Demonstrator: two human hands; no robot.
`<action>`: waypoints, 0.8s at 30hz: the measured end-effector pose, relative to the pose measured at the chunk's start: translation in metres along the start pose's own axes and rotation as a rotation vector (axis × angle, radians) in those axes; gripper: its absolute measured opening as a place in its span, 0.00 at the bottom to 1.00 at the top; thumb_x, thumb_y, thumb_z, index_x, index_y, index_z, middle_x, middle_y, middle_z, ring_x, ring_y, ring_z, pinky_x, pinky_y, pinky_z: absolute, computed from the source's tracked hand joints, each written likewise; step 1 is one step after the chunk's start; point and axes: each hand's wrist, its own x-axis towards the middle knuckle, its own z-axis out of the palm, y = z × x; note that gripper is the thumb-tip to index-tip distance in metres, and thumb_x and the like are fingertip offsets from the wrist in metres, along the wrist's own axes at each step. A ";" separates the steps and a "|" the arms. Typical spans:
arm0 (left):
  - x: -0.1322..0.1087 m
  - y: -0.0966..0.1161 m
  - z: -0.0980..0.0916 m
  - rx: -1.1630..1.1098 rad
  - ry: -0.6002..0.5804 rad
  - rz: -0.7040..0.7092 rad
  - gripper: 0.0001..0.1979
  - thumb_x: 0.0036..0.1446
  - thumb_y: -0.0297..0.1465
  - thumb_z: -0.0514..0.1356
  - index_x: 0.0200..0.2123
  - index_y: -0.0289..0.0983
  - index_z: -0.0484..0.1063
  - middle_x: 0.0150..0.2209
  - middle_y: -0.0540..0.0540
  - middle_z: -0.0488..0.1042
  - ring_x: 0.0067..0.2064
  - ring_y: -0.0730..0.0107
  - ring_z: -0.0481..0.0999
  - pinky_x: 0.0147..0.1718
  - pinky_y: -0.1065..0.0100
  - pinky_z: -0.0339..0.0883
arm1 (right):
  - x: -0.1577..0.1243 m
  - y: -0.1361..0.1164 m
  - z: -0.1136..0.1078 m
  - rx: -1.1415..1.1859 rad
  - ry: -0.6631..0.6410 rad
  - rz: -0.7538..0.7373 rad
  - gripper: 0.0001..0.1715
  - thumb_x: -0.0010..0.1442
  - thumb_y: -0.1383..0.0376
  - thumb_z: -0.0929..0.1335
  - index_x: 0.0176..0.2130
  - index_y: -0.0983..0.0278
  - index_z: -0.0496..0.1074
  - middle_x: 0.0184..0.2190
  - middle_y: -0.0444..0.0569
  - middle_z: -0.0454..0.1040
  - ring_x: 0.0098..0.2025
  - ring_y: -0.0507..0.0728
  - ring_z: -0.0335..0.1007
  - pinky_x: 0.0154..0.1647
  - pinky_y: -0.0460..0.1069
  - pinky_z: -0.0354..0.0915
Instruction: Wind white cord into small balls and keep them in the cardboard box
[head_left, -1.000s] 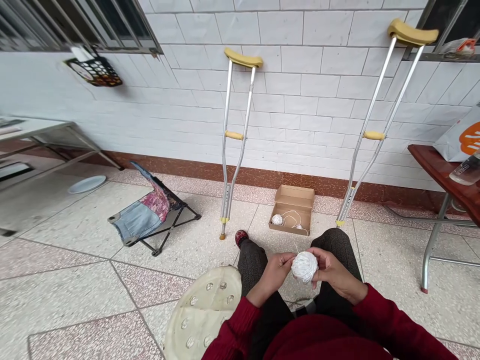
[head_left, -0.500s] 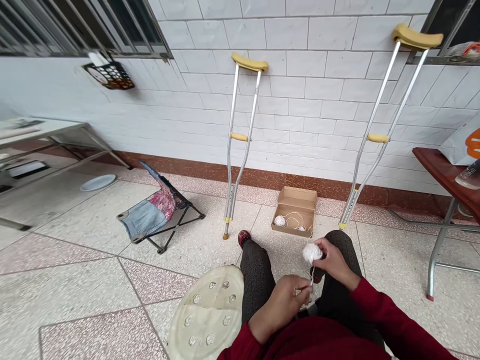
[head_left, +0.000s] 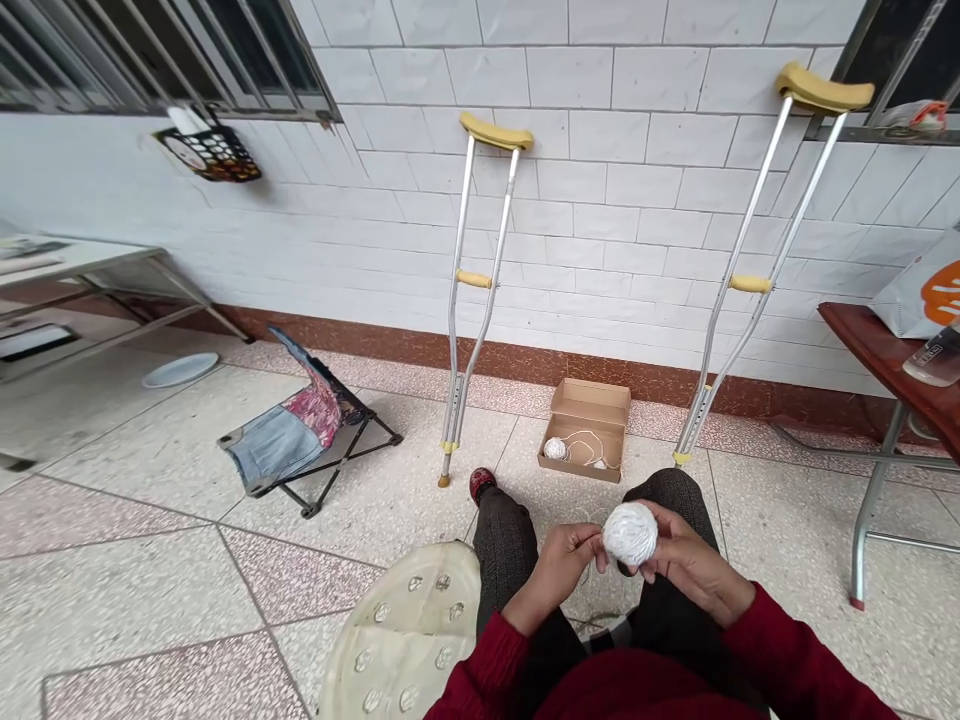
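Observation:
Between my knees, my right hand (head_left: 694, 565) grips a ball of white yarn (head_left: 630, 533) from its right side, fingers curled beneath it. My left hand (head_left: 562, 565) is closed in a pinch at the ball's left edge, where the yarn strand seems to be between thumb and forefinger. A thin loose strand hangs faintly below that hand. On the floor ahead, an open cardboard box (head_left: 583, 465) holds a smaller ball of white yarn (head_left: 556, 448) and a trailing loop of yarn.
Two crutches (head_left: 474, 280) (head_left: 750, 284) lean on the tiled wall. A folding chair (head_left: 281, 445) stands left, and a round plastic stool (head_left: 401, 640) is beside my left leg. A red table (head_left: 892, 360) with a bag (head_left: 919, 290) is at right.
The yarn ball has turned and moved closer to me, showing larger. My left hand has risen from below the ball to its left side. The view has shifted slightly.

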 end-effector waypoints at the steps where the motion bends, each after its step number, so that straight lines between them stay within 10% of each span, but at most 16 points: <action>1: -0.003 -0.002 0.005 -0.007 -0.017 -0.021 0.22 0.61 0.42 0.52 0.21 0.34 0.70 0.23 0.47 0.73 0.29 0.70 0.70 0.35 0.71 0.62 | 0.003 -0.004 -0.001 0.027 0.036 -0.030 0.25 0.47 0.68 0.74 0.46 0.63 0.70 0.33 0.47 0.73 0.27 0.51 0.69 0.22 0.43 0.61; 10: -0.029 0.003 0.010 0.390 -0.078 0.013 0.20 0.63 0.36 0.51 0.23 0.34 0.70 0.23 0.50 0.71 0.29 0.73 0.69 0.32 0.74 0.57 | 0.059 0.025 -0.034 -0.428 0.350 -0.203 0.27 0.40 0.71 0.72 0.43 0.62 0.70 0.30 0.43 0.72 0.28 0.52 0.65 0.23 0.44 0.60; 16: -0.013 0.017 -0.025 0.708 0.089 0.171 0.15 0.64 0.32 0.51 0.27 0.36 0.72 0.26 0.48 0.73 0.33 0.69 0.70 0.43 0.68 0.58 | 0.038 0.070 -0.026 -0.381 0.025 0.136 0.27 0.40 0.71 0.72 0.43 0.63 0.70 0.28 0.42 0.71 0.23 0.50 0.64 0.20 0.43 0.58; 24: -0.010 -0.020 -0.008 0.386 0.054 -0.011 0.18 0.62 0.33 0.51 0.23 0.34 0.72 0.24 0.49 0.72 0.29 0.71 0.70 0.32 0.73 0.59 | 0.011 0.028 -0.011 0.053 -0.033 0.105 0.32 0.46 0.70 0.74 0.51 0.59 0.68 0.37 0.45 0.72 0.27 0.50 0.68 0.24 0.44 0.62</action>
